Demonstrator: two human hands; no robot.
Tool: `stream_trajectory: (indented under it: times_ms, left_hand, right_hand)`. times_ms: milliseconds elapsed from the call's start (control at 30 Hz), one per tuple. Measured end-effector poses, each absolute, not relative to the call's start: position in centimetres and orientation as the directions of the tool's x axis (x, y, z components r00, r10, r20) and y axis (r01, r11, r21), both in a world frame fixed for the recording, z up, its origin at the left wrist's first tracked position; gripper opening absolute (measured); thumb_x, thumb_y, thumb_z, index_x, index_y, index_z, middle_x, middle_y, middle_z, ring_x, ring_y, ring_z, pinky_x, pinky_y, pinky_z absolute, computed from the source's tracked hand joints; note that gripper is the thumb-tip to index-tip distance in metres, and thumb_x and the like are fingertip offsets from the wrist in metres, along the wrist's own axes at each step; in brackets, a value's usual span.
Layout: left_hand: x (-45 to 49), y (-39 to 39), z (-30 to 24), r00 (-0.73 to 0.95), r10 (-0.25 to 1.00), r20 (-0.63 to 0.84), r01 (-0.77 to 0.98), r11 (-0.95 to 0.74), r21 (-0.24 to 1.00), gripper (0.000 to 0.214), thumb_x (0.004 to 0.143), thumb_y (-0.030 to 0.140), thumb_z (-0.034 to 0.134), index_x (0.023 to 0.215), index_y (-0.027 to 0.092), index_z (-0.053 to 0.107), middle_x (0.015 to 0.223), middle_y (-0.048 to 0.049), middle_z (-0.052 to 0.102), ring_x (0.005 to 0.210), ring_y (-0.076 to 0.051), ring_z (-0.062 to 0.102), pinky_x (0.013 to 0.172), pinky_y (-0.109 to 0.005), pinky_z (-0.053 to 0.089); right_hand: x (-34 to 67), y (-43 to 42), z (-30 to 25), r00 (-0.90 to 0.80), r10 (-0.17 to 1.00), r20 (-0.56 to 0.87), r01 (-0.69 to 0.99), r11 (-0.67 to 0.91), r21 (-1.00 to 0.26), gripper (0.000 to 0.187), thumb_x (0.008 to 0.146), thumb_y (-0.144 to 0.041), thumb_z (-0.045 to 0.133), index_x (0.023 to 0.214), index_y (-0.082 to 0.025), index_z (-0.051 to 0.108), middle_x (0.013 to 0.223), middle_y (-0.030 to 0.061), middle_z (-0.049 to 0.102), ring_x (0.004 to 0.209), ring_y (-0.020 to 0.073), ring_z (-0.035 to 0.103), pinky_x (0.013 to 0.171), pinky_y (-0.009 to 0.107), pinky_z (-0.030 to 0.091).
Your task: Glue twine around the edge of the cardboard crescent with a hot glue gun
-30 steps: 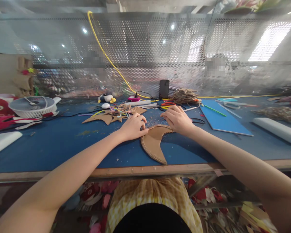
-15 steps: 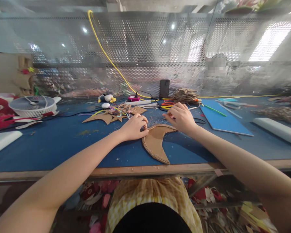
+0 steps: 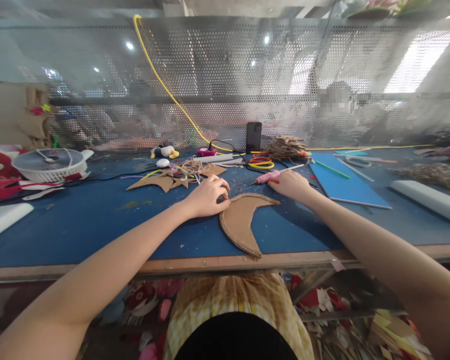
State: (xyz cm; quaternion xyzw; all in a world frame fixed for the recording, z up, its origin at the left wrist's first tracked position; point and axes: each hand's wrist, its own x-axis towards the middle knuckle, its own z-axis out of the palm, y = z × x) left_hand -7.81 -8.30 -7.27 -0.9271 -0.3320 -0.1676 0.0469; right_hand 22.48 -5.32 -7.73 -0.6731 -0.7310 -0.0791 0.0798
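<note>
The right hand has left the cardboard crescent to grip the pink glue gun, while the left hand still pinches the crescent's edge.

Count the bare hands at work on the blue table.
2. The left hand rests on the left tip of the cardboard crescent; the right hand closes on the pink glue gun beyond it. Others may be hidden behind the mesh screen.

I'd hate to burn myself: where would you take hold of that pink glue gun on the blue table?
Probably by its rear body, coming from the right, as the right hand does. The pink glue gun lies flat with its nozzle pointing left, so that side keeps fingers off the tip.
</note>
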Motion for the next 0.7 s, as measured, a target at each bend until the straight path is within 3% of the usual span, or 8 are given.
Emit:
stream_trajectory:
  times_ms: [133,267,367,433,567,700]
  left_hand:
    - [-7.8,-8.3,-7.2,0.728,0.589,0.35,0.622,-0.783,0.024,0.022,0.092,0.03,0.059,0.078,0.017,0.071,0.114,-0.008,0.068,0.108,-0.028,0.052,0.103,-0.046,0.044]
    - [-7.7,-8.5,-7.1,0.733,0.582,0.352,0.614,-0.789,0.026,0.021,0.091,0.029,0.059,0.079,0.018,0.072,0.114,-0.0083,0.068,0.109,-0.028,0.052,0.103,-0.046,0.045]
    - [-7.7,-8.5,-7.1,0.734,0.584,0.347,0.615,-0.788,0.025,0.019,0.091,0.029,0.059,0.083,0.018,0.072,0.114,-0.0085,0.068,0.109,-0.028,0.052,0.103,-0.046,0.045]
    - [-7.7,-8.5,-7.1,0.734,0.586,0.343,0.617,-0.787,0.023,0.019,0.091,0.03,0.059,0.085,0.018,0.072,0.114,-0.0087,0.068,0.11,-0.028,0.052,0.104,-0.046,0.044]
    - [-7.7,-8.4,-7.2,0.734,0.585,0.346,0.619,-0.785,0.016,0.022,0.093,0.033,0.058,0.087,0.018,0.072,0.115,-0.0086,0.068,0.111,-0.028,0.052,0.106,-0.047,0.043]
    - [-7.7,-8.5,-7.2,0.735,0.587,0.339,0.618,-0.786,0.021,0.023,0.093,0.034,0.057,0.088,0.018,0.072,0.114,-0.0085,0.068,0.111,-0.028,0.051,0.105,-0.047,0.043]
  right_hand:
    - [23.1,-4.8,-7.7,-0.204,0.941,0.272,0.967,0.237,-0.095,0.036,0.088,-0.027,0.047,0.106,-0.03,0.079,0.105,0.0033,0.078,0.099,0.024,0.069,0.081,0.03,0.05]
    - [22.7,-5.1,-7.7,-0.096,0.944,0.316,0.989,0.128,-0.08,0.035,0.089,-0.031,0.049,0.11,-0.023,0.076,0.109,0.011,0.074,0.1,0.0278,0.067,0.077,0.033,0.049]
    - [22.1,-5.3,-7.6,-0.028,0.924,0.382,0.999,0.036,-0.013,0.039,0.09,-0.033,0.049,0.116,-0.012,0.069,0.114,0.02,0.066,0.097,0.0307,0.065,0.074,0.037,0.048]
    - [21.8,-5.4,-7.5,-0.083,0.877,0.474,0.996,0.067,0.052,0.039,0.091,-0.032,0.047,0.116,-0.008,0.064,0.113,0.0216,0.063,0.097,0.0313,0.062,0.077,0.039,0.046]
    - [21.3,-5.4,-7.2,-0.289,0.701,0.652,0.956,0.181,0.23,0.031,0.096,-0.028,0.042,0.115,-0.011,0.06,0.117,0.0193,0.06,0.103,0.0307,0.054,0.085,0.041,0.04]
    - [21.1,-5.7,-6.8,-0.471,0.559,0.682,0.882,0.283,0.377,0.031,0.099,-0.018,0.035,0.114,-0.018,0.061,0.115,0.0135,0.063,0.1,0.0272,0.049,0.089,0.041,0.036]
